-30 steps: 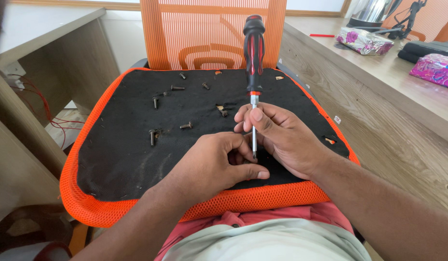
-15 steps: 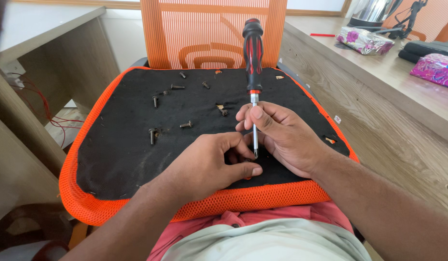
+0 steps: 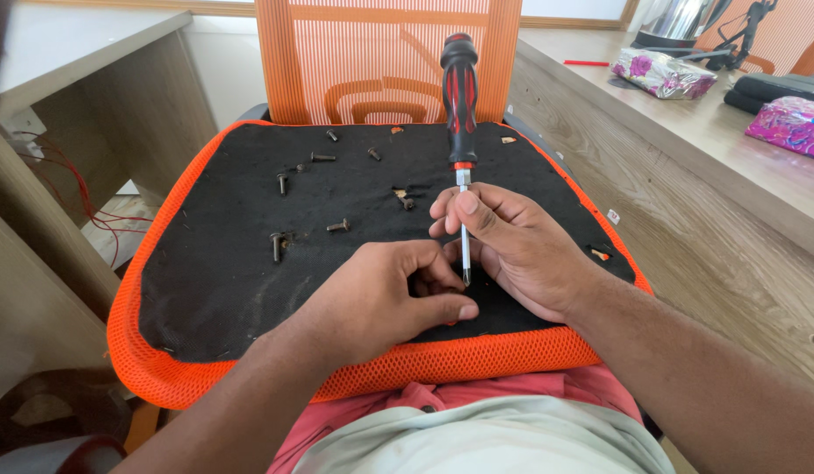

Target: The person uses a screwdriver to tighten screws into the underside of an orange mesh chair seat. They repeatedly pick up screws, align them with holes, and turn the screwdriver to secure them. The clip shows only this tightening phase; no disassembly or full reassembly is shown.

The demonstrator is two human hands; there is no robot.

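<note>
An orange mesh chair seat [image 3: 135, 351] with a black pad lies in front of me. My right hand [image 3: 521, 250] pinches the metal shaft of a screwdriver [image 3: 459, 96] with a black and red handle. The tool stands upright, tip down on the pad. My left hand [image 3: 380, 298] is curled beside the tip, fingers closed around something small I cannot make out. Several dark screws [image 3: 276, 246] lie scattered over the far half of the pad.
The orange chair back [image 3: 380, 61] rises behind the seat. A wooden desk [image 3: 714, 202] runs along the right, carrying flowered pouches [image 3: 661, 72] and a black case. A second desk [image 3: 64, 105] with red wires under it stands to the left.
The hands and the screwdriver stay in nearly the same place. My left fingers have shifted slightly by the tip.
</note>
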